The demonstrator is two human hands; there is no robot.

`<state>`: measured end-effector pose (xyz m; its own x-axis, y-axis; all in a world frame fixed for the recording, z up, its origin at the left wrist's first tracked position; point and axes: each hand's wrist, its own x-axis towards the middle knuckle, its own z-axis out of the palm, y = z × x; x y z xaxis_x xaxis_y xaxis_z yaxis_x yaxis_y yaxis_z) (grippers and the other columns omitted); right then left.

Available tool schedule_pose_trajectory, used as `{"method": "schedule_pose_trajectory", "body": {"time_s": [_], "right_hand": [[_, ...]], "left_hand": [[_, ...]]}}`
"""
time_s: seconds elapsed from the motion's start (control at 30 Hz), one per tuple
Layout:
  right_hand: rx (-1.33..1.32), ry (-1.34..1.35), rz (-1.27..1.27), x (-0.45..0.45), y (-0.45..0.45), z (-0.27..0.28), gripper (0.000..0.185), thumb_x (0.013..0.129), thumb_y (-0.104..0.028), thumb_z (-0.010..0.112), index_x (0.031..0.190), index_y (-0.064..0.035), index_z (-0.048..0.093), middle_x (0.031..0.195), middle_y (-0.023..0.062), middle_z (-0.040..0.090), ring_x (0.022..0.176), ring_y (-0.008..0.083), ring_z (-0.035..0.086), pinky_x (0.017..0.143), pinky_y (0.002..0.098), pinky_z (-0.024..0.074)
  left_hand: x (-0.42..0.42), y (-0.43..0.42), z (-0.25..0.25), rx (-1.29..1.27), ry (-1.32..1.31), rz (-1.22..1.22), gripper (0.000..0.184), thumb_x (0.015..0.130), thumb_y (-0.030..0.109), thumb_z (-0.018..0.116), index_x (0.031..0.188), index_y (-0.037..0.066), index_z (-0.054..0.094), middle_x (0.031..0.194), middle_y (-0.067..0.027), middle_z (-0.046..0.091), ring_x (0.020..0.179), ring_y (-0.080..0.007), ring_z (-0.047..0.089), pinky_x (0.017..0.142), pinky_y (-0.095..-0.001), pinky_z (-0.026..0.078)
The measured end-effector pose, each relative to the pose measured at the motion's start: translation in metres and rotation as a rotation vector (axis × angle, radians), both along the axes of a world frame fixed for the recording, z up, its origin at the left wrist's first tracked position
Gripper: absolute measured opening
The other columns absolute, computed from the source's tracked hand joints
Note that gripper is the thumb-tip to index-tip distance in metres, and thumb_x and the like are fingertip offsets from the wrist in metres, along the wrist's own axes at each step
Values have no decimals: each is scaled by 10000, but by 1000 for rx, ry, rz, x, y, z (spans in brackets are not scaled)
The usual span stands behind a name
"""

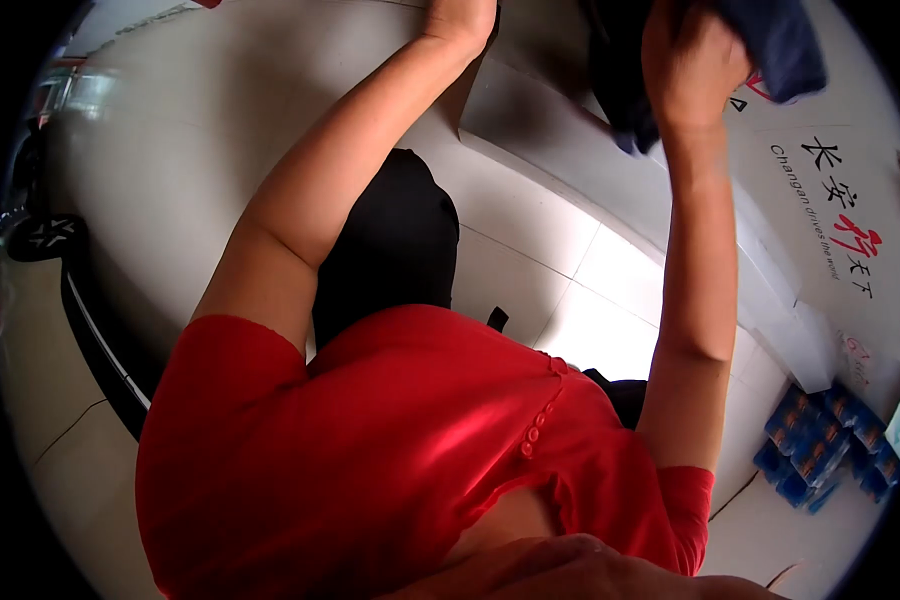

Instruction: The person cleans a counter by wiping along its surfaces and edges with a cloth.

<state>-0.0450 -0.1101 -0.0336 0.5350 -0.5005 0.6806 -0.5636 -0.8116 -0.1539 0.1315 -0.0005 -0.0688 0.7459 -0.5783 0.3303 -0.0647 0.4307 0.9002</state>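
Note:
At the top edge, my left hand (462, 18) shows only as a wrist and the base of the hand; its fingers are out of frame. My right hand (698, 65) is closed on a dark blue cloth (778, 45), which spreads out on both sides of it. The cloth lies over or just above a light grey ledge (560, 125); whether it touches is unclear. Beside it is a white panel (790, 160) with black and red lettering, including "Changan drives the world".
Several blue packages (810, 440) lie at the lower right. On the left stands a pale rounded surface (170, 170), with a black wheel-like part (48, 237) and a black strip (95, 330) beside it. White floor tiles (530, 250) show beyond my red shirt.

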Motion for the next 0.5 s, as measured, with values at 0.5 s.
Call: {"method": "schedule_pose_trajectory", "body": {"time_s": [0.5], "right_hand": [[158,501,188,18,63,-112,264,870,-268,573,1046,-100,677,952,83,715,930,279,661,867,528,426]], "left_hand": [[-9,3,1,98,61,-62,861,994,646,291,1441,-82,400,1480,-247,432,1389,-330,380,1183,-421,222]]}}
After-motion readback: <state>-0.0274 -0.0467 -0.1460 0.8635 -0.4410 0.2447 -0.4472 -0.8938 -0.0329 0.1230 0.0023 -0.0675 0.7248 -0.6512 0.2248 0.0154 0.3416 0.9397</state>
